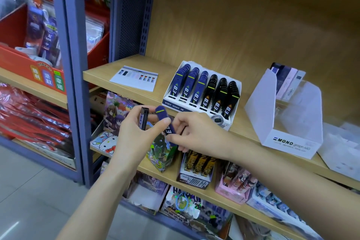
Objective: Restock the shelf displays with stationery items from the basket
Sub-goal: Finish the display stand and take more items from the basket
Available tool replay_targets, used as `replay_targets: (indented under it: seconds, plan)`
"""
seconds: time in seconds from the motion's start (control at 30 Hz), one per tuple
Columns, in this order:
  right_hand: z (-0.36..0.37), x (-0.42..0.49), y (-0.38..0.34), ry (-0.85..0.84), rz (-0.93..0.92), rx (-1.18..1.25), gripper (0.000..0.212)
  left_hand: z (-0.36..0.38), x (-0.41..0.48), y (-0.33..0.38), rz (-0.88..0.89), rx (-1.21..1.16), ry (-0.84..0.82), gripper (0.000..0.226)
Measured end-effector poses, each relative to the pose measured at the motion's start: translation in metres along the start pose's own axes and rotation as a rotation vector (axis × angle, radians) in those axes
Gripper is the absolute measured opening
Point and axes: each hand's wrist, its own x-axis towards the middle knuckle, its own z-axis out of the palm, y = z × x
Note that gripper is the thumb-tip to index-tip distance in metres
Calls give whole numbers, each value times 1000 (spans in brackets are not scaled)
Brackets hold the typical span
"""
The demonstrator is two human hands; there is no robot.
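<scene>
- Wooden shop shelf [101,73] carries a white display box [175,103] filled with rows of blue and black cases, with a leaflet [134,78] to its left and a MONO box [292,142] to its right.
- Left grip [134,132] curls round a dark case [144,118], its thumb lying on a blue case [161,112].
- Right grip [196,132] pinches the blue case's lower end, in front of the shelf edge near the display box.
</scene>
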Motion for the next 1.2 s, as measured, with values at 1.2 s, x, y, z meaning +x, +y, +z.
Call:
replay_targets:
  seconds: [1.2]
  plan:
    - [-65, 55, 8, 454, -99, -362, 15, 3, 22, -18, -254, -209, -68, 21]
